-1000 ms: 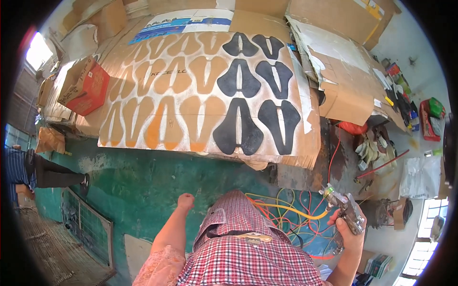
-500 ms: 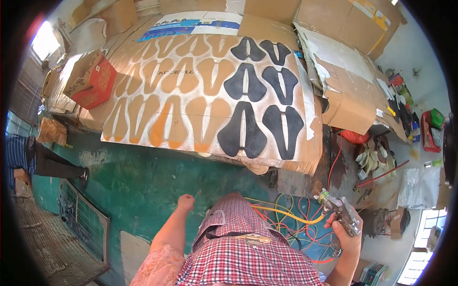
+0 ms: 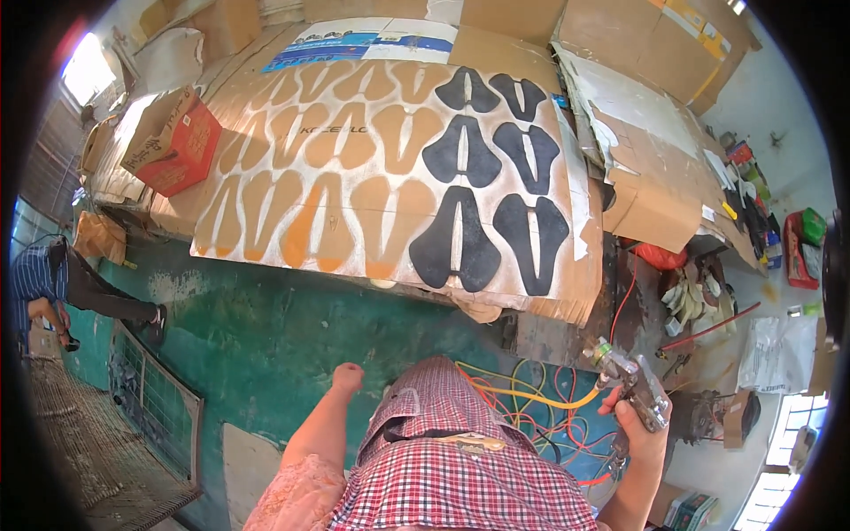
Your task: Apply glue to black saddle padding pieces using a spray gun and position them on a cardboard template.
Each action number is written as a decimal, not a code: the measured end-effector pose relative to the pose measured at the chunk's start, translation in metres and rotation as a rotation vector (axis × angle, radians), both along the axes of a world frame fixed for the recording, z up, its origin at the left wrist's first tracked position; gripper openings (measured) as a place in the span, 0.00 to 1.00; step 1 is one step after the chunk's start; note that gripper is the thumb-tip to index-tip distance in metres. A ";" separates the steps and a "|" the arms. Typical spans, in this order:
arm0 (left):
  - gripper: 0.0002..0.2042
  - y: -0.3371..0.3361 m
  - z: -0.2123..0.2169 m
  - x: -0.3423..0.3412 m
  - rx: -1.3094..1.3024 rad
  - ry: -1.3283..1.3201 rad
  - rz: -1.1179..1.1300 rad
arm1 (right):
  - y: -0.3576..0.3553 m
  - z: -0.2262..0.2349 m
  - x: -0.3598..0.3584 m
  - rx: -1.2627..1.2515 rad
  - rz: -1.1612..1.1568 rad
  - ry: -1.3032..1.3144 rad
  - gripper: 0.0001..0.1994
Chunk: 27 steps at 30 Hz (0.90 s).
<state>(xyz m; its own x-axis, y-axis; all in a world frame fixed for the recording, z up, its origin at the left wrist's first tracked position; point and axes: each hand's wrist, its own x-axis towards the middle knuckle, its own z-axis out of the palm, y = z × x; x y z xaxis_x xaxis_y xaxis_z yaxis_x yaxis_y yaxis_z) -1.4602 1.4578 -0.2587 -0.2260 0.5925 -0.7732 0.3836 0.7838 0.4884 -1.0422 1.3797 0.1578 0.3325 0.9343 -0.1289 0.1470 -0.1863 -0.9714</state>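
Note:
My right hand (image 3: 639, 423) grips a metal spray gun (image 3: 630, 380) at the lower right, its nozzle tilted up and to the left. A yellow hose (image 3: 549, 405) runs from near the gun toward my apron. My left hand (image 3: 348, 378) hangs in a loose fist over the green floor, with nothing visible in it. Beyond both hands a cardboard sheet (image 3: 390, 221) lies on the workbench, apart from the gun. Several black flared pads (image 3: 453, 239) with pale central slots lie in two columns at its right side. Matching bare brown outlines, edged in whitish overspray, fill the left.
A red carton (image 3: 188, 146) stands at the bench's left end. Tangled hoses (image 3: 567, 434) cover the floor between me and the gun. Work gloves (image 3: 699, 296) hang at the right. A person in a striped shirt (image 3: 40, 283) bends at the far left, near a metal frame (image 3: 159, 407).
The spray gun has shifted slightly, staying in my right hand. The bench appears a little farther right. At the far left, the person's arm and a dark object in their hand have come into view.

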 end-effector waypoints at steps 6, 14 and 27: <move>0.07 -0.004 0.000 -0.004 -0.010 -0.002 0.059 | 0.003 -0.005 0.005 0.014 -0.096 -0.072 0.21; 0.07 -0.004 0.006 -0.004 0.001 -0.011 0.052 | 0.015 -0.004 -0.015 -0.001 0.060 0.030 0.27; 0.11 -0.011 0.007 -0.037 -0.042 -0.041 -0.013 | 0.002 -0.003 -0.043 -0.043 0.180 -0.016 0.27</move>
